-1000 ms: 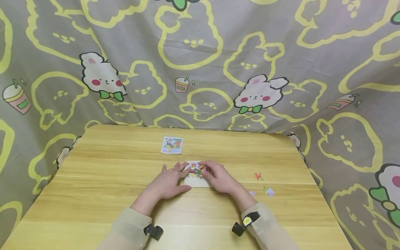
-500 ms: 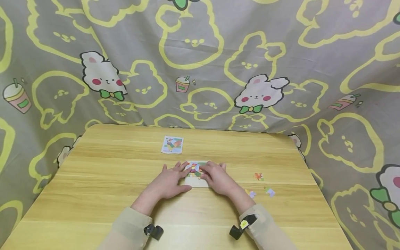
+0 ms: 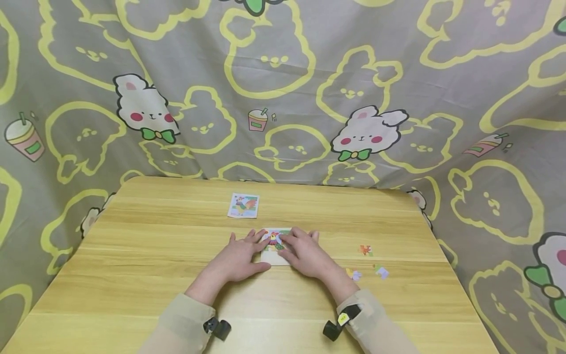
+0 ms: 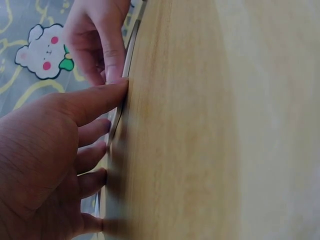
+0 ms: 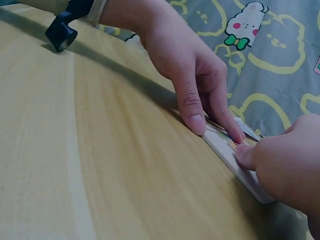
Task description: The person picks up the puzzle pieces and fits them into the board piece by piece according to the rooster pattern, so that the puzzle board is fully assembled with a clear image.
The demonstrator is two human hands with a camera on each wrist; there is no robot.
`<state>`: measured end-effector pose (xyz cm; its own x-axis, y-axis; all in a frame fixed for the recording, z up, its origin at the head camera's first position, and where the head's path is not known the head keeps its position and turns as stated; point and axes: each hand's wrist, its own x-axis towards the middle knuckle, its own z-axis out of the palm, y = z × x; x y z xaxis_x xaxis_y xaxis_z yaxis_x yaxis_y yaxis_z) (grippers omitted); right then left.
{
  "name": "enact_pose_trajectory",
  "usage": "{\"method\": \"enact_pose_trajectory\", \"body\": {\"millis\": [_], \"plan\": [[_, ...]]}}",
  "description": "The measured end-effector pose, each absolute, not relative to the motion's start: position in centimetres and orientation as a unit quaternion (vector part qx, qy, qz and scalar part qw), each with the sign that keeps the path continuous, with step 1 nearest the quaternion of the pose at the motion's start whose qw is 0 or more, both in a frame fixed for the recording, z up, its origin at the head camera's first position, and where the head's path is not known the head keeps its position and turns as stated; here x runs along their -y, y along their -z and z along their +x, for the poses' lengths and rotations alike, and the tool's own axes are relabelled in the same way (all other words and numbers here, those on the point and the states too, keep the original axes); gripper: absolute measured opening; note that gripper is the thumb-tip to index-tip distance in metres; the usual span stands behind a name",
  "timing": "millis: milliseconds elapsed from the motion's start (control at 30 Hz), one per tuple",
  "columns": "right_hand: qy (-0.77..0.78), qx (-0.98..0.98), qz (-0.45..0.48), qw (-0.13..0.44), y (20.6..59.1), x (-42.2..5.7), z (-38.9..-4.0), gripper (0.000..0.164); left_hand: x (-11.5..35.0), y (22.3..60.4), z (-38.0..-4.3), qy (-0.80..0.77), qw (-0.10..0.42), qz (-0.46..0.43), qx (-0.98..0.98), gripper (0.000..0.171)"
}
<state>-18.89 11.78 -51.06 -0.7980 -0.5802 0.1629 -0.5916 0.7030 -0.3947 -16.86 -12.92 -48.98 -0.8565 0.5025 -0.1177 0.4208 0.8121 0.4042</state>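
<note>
A small white puzzle board (image 3: 273, 259) lies in mid-table, a bright rooster picture (image 3: 273, 238) of joined pieces on its far part; the near strip is bare. My left hand (image 3: 240, 255) rests at its left side, fingers spread, thumb at the near corner. From the right, my right hand (image 3: 307, 253) bends over the board, thumb and index finger close together on a greenish puzzle piece (image 3: 279, 246). In the right wrist view, the right thumb (image 5: 246, 156) presses down on the board, whose right side is hidden beneath that hand.
A card (image 3: 243, 205) printed with a rooster lies farther back. Loose puzzle pieces lie to the right: an orange one (image 3: 365, 250), a lilac and green one (image 3: 382, 271) and a yellow and lilac one (image 3: 353, 274), close to the right wrist. A patterned curtain (image 3: 287, 108) hangs behind the table.
My right hand has shifted slightly left and lower over the board with the greenish piece, uncovering more of the yellow and lilac piece. The left hand stays in place.
</note>
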Motion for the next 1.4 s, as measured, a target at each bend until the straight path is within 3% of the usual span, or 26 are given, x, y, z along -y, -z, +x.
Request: {"method": "enact_pose_trajectory", "body": {"millis": [600, 1067, 1400], "plan": [[-0.230, 0.924, 0.305, 0.028, 51.5, -11.5, -19.0, 0.049, 11.5, 48.0, -16.9, -0.149, 0.097, 0.270, -0.946, 0.074], [-0.275, 0.917, 0.287, -0.041, 50.5, -12.0, -19.4, 0.049, 10.9, 48.4, -17.0, -0.174, 0.115, 0.265, -0.941, 0.069], [-0.270, 0.910, 0.315, -0.028, 50.6, -12.3, -19.5, 0.053, 10.7, 48.1, -17.4, -0.184, 0.127, 0.251, -0.942, 0.068]]}}
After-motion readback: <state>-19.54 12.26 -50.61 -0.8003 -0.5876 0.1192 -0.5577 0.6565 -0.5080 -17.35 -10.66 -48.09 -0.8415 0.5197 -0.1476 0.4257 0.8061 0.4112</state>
